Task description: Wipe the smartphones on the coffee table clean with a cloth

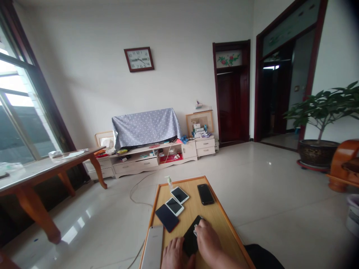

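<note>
A dark phone or small tablet (pixel 190 241) lies tilted on the small wooden table (pixel 193 203) before me. My left hand (pixel 173 253) holds its near left edge, fingers along the side and thumb at the lower end. Bunched in the closed fingers of my right hand (pixel 208 239) is a small white wipe (pixel 195 229), pressed on the dark screen. Left of my left hand is a silver tablet (pixel 153 246), face down. Beyond it lie a dark blue tablet (pixel 167 217), a white phone (pixel 174 206) and another white device (pixel 180 194).
A black phone (pixel 205 194) lies at the table's far right, and a clear pump bottle (pixel 169 183) stands at its far left corner. A cable (pixel 134 198) runs over the floor. Around are a long table (pixel 70 158), a TV cabinet (pixel 140 166) and a potted plant (pixel 318 151).
</note>
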Demonstrator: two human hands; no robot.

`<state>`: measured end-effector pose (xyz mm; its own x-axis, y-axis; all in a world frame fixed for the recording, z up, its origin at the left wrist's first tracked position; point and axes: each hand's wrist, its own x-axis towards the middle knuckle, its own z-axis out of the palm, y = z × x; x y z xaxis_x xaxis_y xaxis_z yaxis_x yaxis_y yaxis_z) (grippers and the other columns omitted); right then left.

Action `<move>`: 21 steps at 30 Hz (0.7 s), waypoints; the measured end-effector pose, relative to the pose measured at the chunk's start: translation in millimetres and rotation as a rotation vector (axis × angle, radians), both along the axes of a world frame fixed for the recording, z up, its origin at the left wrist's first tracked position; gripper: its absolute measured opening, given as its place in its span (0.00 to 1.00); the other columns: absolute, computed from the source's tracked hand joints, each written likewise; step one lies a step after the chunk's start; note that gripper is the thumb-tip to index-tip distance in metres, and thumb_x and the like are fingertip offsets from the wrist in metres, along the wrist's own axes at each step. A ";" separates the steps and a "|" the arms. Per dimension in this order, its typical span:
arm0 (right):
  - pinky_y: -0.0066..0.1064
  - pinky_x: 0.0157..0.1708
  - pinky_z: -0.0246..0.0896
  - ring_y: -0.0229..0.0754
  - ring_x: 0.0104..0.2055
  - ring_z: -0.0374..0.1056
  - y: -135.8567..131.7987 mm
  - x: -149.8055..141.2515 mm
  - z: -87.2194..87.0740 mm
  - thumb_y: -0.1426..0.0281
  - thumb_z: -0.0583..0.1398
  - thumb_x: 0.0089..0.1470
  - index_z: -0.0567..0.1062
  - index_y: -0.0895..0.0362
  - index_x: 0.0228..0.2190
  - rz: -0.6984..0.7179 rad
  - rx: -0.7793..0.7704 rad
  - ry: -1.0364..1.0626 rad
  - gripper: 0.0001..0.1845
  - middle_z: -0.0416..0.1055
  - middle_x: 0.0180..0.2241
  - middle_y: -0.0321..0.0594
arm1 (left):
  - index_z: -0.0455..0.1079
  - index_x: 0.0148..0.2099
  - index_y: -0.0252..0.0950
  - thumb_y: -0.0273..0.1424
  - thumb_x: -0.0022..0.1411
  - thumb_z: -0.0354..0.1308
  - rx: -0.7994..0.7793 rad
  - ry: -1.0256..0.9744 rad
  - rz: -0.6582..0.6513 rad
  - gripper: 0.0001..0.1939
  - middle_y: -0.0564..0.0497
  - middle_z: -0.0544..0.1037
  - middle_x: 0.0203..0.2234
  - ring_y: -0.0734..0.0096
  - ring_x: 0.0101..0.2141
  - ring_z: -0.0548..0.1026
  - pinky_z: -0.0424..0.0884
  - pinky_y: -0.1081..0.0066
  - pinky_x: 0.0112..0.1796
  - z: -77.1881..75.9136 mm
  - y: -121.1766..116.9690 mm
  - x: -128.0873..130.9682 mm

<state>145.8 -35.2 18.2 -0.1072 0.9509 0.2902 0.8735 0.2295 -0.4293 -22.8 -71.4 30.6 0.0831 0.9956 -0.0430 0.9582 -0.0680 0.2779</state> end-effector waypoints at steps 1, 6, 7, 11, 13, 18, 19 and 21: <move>0.33 0.45 0.60 0.47 0.45 0.70 -7.2 -5.0 -0.7 0.78 0.47 0.61 0.79 0.52 0.34 0.028 0.000 -0.010 0.22 0.75 0.42 0.44 | 0.67 0.63 0.37 0.45 0.53 0.56 0.003 -0.002 -0.002 0.37 0.42 0.73 0.60 0.55 0.61 0.68 0.62 0.62 0.59 1.1 -0.9 0.1; 0.36 0.52 0.59 0.51 0.49 0.67 -36.6 -14.1 -7.9 0.76 0.50 0.59 0.80 0.53 0.45 0.198 -0.011 -0.018 0.21 0.75 0.46 0.44 | 0.68 0.63 0.37 0.46 0.56 0.53 -0.013 0.000 -0.013 0.35 0.42 0.73 0.59 0.55 0.60 0.69 0.63 0.62 0.58 2.3 -1.6 -0.2; 0.36 0.53 0.58 0.51 0.50 0.67 -37.5 -11.4 -8.8 0.76 0.51 0.59 0.79 0.53 0.46 0.212 -0.003 0.002 0.21 0.75 0.47 0.44 | 0.68 0.63 0.37 0.46 0.56 0.53 -0.010 -0.001 -0.016 0.35 0.42 0.73 0.59 0.55 0.60 0.69 0.63 0.62 0.58 1.7 -1.5 -0.1; 0.36 0.55 0.56 0.49 0.51 0.66 -21.6 8.5 -5.2 0.76 0.51 0.59 0.79 0.53 0.46 0.134 0.021 0.041 0.21 0.75 0.47 0.43 | 0.67 0.63 0.37 0.46 0.55 0.54 0.009 -0.003 -0.010 0.35 0.42 0.73 0.60 0.56 0.60 0.68 0.63 0.62 0.59 -0.8 -1.5 0.8; 0.37 0.55 0.55 0.49 0.52 0.66 -9.9 17.6 -0.8 0.77 0.50 0.60 0.79 0.54 0.45 0.069 0.014 0.031 0.21 0.75 0.47 0.44 | 0.67 0.63 0.37 0.46 0.54 0.55 0.013 -0.001 -0.004 0.36 0.42 0.73 0.60 0.56 0.60 0.68 0.63 0.62 0.59 -1.8 -1.5 1.5; 0.39 0.55 0.55 0.50 0.52 0.66 -11.7 15.6 1.0 0.76 0.50 0.61 0.79 0.54 0.45 0.065 0.020 0.024 0.20 0.75 0.47 0.45 | 0.67 0.63 0.39 0.45 0.53 0.56 0.015 0.006 0.006 0.36 0.43 0.73 0.60 0.56 0.60 0.68 0.62 0.63 0.59 -3.8 -0.2 1.2; 0.38 0.55 0.55 0.50 0.51 0.66 -17.7 11.8 -1.2 0.76 0.51 0.61 0.79 0.54 0.45 0.091 0.023 0.030 0.20 0.75 0.47 0.45 | 0.67 0.63 0.39 0.45 0.53 0.56 0.012 0.006 0.004 0.35 0.44 0.73 0.60 0.56 0.60 0.68 0.62 0.63 0.59 -4.2 0.1 0.7; 0.38 0.54 0.56 0.50 0.51 0.66 -30.7 4.7 -6.7 0.75 0.51 0.61 0.79 0.53 0.45 0.166 0.023 0.039 0.19 0.75 0.47 0.44 | 0.68 0.62 0.38 0.45 0.54 0.55 0.012 -0.001 -0.002 0.34 0.44 0.73 0.59 0.56 0.59 0.69 0.62 0.63 0.58 -4.8 0.6 -0.2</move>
